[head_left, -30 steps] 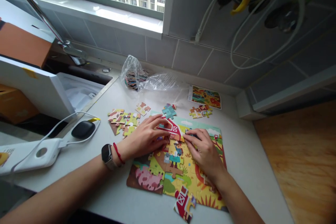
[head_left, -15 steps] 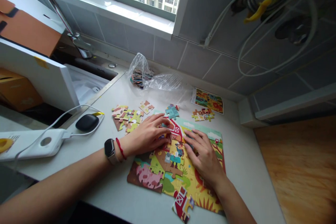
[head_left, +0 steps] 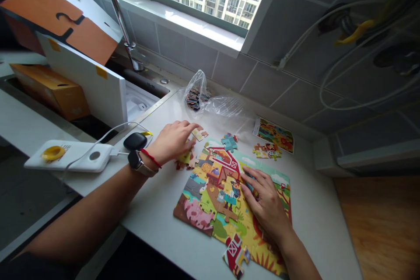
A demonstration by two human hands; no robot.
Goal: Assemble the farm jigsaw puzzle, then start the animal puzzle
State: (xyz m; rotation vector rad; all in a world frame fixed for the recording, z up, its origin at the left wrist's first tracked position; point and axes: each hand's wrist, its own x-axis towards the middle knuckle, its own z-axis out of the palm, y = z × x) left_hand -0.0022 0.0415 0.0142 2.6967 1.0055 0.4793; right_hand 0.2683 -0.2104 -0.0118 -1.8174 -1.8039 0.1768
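Note:
A partly joined farm-scene jigsaw puzzle (head_left: 197,210) lies on the white counter, with a pig, a red barn and a figure in blue. My right hand (head_left: 264,197) rests on its right half, fingers spread, covering part of the picture. Farther left, my left hand (head_left: 173,140) hovers over a cluster of loose puzzle pieces (head_left: 187,158), thumb and fingers apart. Its fingertips are beside a brown-and-cream piece (head_left: 201,133). A teal piece (head_left: 229,141) lies at the puzzle's top edge. One red barn piece (head_left: 233,253) overlaps the bottom edge.
Behind the puzzle is a clear plastic bag (head_left: 223,104) with stacked pieces (head_left: 193,99). A picture card (head_left: 274,134) and some joined pieces (head_left: 267,150) lie at back right. To the left are a white power strip (head_left: 78,156), a black case (head_left: 135,141) and a sink with boxes.
My left hand has moved off the puzzle, leftward to the loose pieces, uncovering the barn area. My right hand stays on the puzzle. The view has shifted left.

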